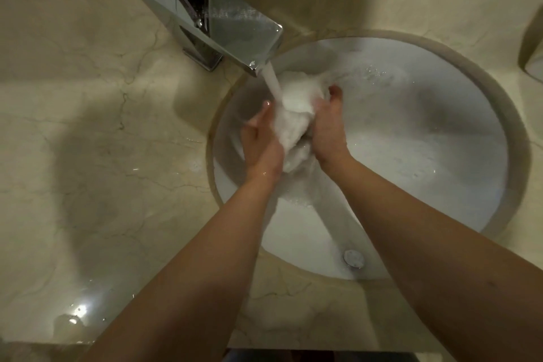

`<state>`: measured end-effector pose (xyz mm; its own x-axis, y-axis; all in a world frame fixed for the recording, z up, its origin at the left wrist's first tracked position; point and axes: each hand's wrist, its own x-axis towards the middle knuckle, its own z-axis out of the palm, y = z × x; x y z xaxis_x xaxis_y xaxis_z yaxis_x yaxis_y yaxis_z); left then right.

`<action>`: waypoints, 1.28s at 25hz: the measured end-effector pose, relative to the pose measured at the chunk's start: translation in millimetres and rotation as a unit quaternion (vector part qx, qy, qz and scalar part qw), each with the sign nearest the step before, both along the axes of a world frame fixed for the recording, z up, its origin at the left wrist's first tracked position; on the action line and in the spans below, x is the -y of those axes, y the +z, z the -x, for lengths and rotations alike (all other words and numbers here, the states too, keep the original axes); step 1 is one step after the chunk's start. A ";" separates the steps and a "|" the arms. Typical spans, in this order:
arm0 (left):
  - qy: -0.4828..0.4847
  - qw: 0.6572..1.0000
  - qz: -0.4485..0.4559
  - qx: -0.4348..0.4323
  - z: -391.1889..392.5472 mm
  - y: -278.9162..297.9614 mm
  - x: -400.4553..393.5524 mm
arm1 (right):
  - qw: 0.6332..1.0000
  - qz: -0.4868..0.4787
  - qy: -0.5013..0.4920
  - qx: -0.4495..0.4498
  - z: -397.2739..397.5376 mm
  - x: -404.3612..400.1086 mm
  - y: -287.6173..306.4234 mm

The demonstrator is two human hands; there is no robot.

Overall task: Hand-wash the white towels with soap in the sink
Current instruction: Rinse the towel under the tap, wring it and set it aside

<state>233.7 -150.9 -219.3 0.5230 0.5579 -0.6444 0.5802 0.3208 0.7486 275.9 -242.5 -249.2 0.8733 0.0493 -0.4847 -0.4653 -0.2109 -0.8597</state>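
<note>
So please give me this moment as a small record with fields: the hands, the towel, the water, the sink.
left hand: left hand presses the towel's left side, fingers mostly straight
right hand: right hand grips the towel's right side, fingers curled
towel: white towel bunched between both hands, under the stream
water: water stream running from the chrome faucet
sink: round white sink, wet, set in a marble counter

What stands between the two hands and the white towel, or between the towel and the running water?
Nothing visible does. The left hand and the right hand press the bunched white towel from both sides, and the water stream from the square chrome tap falls straight onto it over the round white sink.
</note>
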 end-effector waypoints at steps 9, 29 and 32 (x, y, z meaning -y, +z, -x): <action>0.043 0.995 -0.089 0.012 4.6 -10.8 17.6 | 0.981 0.133 0.072 0.119 0.5 -6.2 14.3; -0.005 0.984 -0.181 0.004 -2.3 -17.8 11.4 | 0.988 0.109 0.041 0.106 17.2 21.1 -5.4; 0.032 0.994 -0.087 -0.053 -0.2 -9.9 22.8 | 0.988 0.088 0.054 0.118 19.5 15.1 -1.3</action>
<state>233.9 -173.8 -229.3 0.4178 0.6950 -0.5851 0.6414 0.2305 0.7318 256.5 -257.7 -250.5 0.9571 0.0811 -0.2781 -0.2237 -0.4033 -0.8873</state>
